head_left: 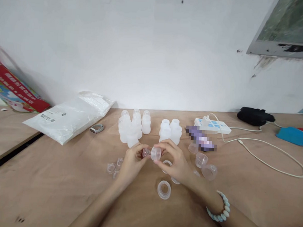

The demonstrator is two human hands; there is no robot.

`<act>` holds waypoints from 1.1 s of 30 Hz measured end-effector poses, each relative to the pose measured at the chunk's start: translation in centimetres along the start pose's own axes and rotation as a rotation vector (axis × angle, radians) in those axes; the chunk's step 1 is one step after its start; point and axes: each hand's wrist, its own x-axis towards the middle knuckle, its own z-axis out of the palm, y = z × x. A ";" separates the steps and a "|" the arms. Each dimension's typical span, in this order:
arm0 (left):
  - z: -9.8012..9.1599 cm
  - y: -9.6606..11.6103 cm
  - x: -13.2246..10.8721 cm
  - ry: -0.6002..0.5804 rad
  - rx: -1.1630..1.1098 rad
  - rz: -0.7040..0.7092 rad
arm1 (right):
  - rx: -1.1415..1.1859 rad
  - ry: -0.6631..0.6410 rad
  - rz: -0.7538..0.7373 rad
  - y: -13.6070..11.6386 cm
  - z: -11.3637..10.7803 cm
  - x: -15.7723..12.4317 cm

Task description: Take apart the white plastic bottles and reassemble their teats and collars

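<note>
My left hand (135, 160) pinches a small clear bottle teat (146, 153) between thumb and fingers. Facing it, my right hand (175, 160) grips a translucent threaded bottle ring (155, 153) by its edge. Teat and ring meet or nearly meet; I cannot tell whether one is inside the other. Several more clear teats (111, 168) lie left of my left forearm, partly hidden. Under and in front of my right hand are loose rings (164, 190). Clear cup-shaped caps (201, 160) lie to the right. Behind my hands stand frosted bottles with domed tops (134, 126) and open-necked bottles (175, 130).
On the wooden table (61, 180), a white plastic parcel (67, 117) and a watch-like band (97, 128) lie left. A phone (201, 138), a power strip (223, 127) with a trailing white cable (269, 144), and a black pouch (255, 116) are right. A wall stands behind.
</note>
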 end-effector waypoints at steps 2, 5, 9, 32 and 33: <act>0.1 0.2 -0.3 -0.024 0.004 0.010 | -0.045 -0.024 0.005 0.0 0.5 -0.2; 0.2 0.8 -0.7 -0.090 0.017 0.041 | -0.046 -0.055 0.013 0.5 0.9 -0.4; 0.2 1.3 -1.0 -0.158 -0.078 -0.004 | -0.065 -0.049 0.040 1.0 1.0 -0.4; 0.2 1.4 -1.4 -0.083 -0.311 -0.117 | -0.120 -0.178 0.182 0.8 0.2 -0.2; 0.2 1.5 -1.5 -0.082 -0.298 -0.106 | -0.058 -0.187 0.197 0.7 0.1 -0.2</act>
